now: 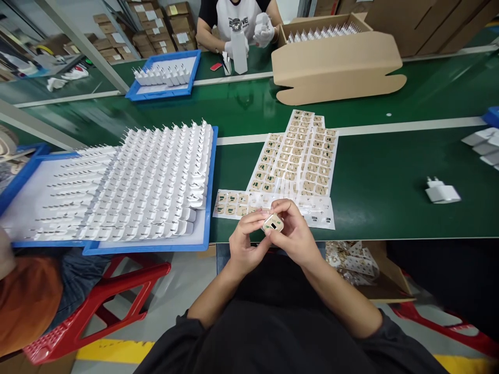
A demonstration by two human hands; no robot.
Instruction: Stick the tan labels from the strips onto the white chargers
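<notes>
Left trays: two blue trays (148,247) of white plug adapters (156,182), too many to count.
Left hand: one hand (248,236), thumb and fingers pinching the held adapter's left side.
Held adapter: one adapter (273,223), right of the left hand, left of the right, neither nearer; long axis unclear.
Right hand: one hand (295,234), pinching its right side.
Sticker sheets: at least four sheets (319,161), overlapping, just beyond.
Far right: one lone adapter (442,192), prongs pointing far.

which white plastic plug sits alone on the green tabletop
The white plastic plug between the tan sticker sheets and the white pieces clustered at right; it lies apart, while others sit grouped.
</notes>
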